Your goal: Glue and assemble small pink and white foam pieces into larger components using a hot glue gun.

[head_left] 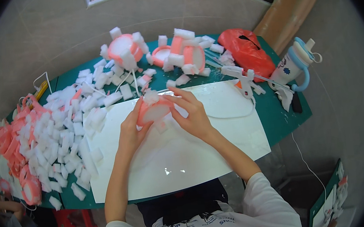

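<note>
Between both hands is a round pink piece with a white padded face point(154, 112), held above the white board. A tuft of white foam point(150, 97) sits on its upper edge. My left hand point(133, 127) grips its left side with thumb below and fingers behind. My right hand point(190, 111) has fingers bent around the right side, thumb against the edge. A small pale pink block point(161, 126) shows just under the piece. Beyond the hands stand similar pink pieces with foam blocks stuck around them, one at back left point(124, 48) and a cluster further right point(185, 54).
The white board point(186, 157) lies on a green table point(285, 119). Loose white foam blocks point(57, 134) and pink pieces point(14, 147) heap up at left. At right are a white-and-orange glue gun point(245, 83), a red plastic bag point(249, 56) and a handled tumbler point(289, 66).
</note>
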### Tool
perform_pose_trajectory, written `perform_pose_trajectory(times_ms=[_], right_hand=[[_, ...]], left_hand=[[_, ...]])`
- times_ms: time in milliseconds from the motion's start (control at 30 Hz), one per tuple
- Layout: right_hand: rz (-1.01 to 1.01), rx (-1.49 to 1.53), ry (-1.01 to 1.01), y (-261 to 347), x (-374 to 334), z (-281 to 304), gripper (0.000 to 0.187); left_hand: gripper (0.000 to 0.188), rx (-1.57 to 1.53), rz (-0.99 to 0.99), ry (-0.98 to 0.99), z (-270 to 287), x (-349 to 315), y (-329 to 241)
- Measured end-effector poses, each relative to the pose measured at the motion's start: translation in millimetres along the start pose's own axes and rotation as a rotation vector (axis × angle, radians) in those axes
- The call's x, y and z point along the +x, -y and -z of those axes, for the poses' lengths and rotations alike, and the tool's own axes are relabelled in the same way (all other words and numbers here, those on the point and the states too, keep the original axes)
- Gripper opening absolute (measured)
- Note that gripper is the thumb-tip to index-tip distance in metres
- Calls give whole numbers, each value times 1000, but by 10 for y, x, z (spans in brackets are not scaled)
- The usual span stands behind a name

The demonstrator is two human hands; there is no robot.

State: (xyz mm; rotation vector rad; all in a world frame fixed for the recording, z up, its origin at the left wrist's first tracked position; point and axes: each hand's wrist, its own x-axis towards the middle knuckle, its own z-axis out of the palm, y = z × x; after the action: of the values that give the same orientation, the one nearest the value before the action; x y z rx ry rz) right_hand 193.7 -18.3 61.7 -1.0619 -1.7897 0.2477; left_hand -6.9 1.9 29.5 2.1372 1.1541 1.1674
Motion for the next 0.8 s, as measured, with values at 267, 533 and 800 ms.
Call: perform_pose_trajectory(times_ms=[267, 533, 800], right_hand=[[-336, -353, -443, -686, -429, 1139, 15], [-695, -38, -286, -1536, -457, 1597, 50], [-856, -142, 45, -1610, -253, 1553, 42]], left_hand=[[80, -15, 0, -15, 23, -10, -5], [77, -81, 37, 37, 73, -32, -24], [73, -55, -103, -4, 47, -66, 41]])
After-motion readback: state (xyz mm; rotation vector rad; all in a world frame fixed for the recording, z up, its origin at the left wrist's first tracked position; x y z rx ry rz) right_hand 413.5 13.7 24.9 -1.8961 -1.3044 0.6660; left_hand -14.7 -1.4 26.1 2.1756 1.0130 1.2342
